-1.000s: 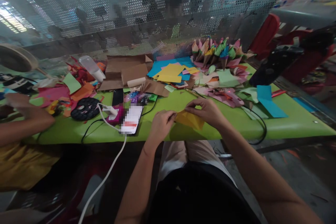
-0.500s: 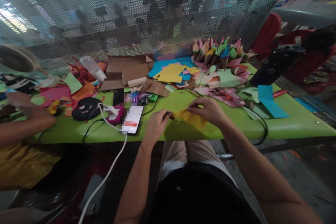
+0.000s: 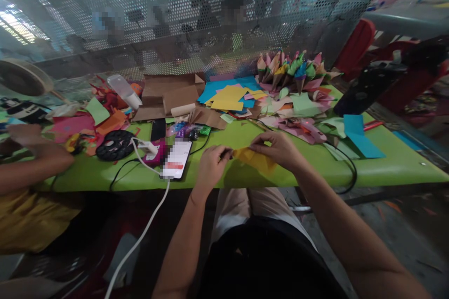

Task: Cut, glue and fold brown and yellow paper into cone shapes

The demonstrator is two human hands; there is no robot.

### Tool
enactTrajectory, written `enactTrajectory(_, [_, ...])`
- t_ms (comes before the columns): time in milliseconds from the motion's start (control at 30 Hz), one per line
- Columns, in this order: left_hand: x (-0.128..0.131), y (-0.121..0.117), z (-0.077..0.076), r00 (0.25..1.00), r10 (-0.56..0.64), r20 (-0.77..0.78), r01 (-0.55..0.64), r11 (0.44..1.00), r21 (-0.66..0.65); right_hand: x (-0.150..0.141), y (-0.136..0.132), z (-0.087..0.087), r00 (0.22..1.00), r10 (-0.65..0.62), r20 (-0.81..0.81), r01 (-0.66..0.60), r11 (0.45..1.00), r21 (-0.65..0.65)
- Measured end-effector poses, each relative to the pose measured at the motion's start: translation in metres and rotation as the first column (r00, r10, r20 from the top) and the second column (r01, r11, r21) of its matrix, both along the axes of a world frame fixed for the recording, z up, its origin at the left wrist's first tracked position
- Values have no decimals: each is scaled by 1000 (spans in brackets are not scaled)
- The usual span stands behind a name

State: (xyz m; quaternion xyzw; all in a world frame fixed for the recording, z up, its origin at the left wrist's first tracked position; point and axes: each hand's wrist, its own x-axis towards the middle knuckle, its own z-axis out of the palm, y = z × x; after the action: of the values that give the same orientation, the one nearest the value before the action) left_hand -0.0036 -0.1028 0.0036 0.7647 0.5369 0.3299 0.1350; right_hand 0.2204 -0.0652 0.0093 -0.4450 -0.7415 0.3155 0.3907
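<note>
Over the front edge of the green-covered table (image 3: 305, 173), a folded piece of yellow paper (image 3: 258, 161) hangs from my right hand (image 3: 278, 149), whose thumb and fingers pinch its upper edge. My left hand (image 3: 212, 166) is closed in a pinch at the paper's left tip. Something small and dark shows at its fingertips, too small to name. Left of my left hand lies a phone (image 3: 178, 159) with its screen lit and a white cable (image 3: 140, 238) running from it. The paper's underside is hidden.
Sheets of yellow paper (image 3: 228, 98) and brown card (image 3: 178, 96) lie behind my hands. Paper cones (image 3: 280, 67) stand at the back. A power strip (image 3: 152, 152), a black tray (image 3: 117, 145) and a co-worker's arm (image 3: 38, 163) are on the left; blue paper (image 3: 363, 138) is right.
My left hand has shifted slightly right, its fingertips nearer the yellow paper's tip. The paper hangs a little differently; my right hand stays nearly still.
</note>
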Motion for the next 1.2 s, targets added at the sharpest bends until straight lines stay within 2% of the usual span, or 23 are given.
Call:
enactTrajectory(100, [0, 0, 2, 999, 1, -54, -1, 1000, -14, -2, -2, -1, 1000, -19, 22, 18, 999, 27])
enactTrajectory(267, [7, 0, 6, 992, -90, -83, 89, 996, -10, -8, -5, -5, 998, -3, 66, -2, 998, 70])
enactTrajectory(467, [9, 3, 0, 998, -24, -64, 23, 1000, -11, -7, -4, -7, 997, -14, 71, 8, 997, 78])
enactTrajectory(633, [12, 9, -4, 996, -80, -39, 79, 996, -37, -9, -4, -8, 995, 3, 95, -10, 997, 77])
enactTrajectory(800, [11, 12, -6, 1000, -16, 4, 16, 999, -42, -8, 0, -12, 1000, -11, 3, 11, 1000, 26])
enactTrajectory(1000, [10, 15, -12, 989, -95, 111, 107, 988, -108, -11, 0, -13, 1000, -18, 22, 18, 999, 38])
enactTrajectory(1100, [9, 19, -16, 978, -27, 207, 55, 990, -131, -10, 0, -13, 995, -91, -30, 93, 991, 98])
enactTrajectory(1200, [8, 25, -25, 944, 93, 318, -58, 991, -118, -5, 0, -16, 953, -247, -177, 273, 952, 140])
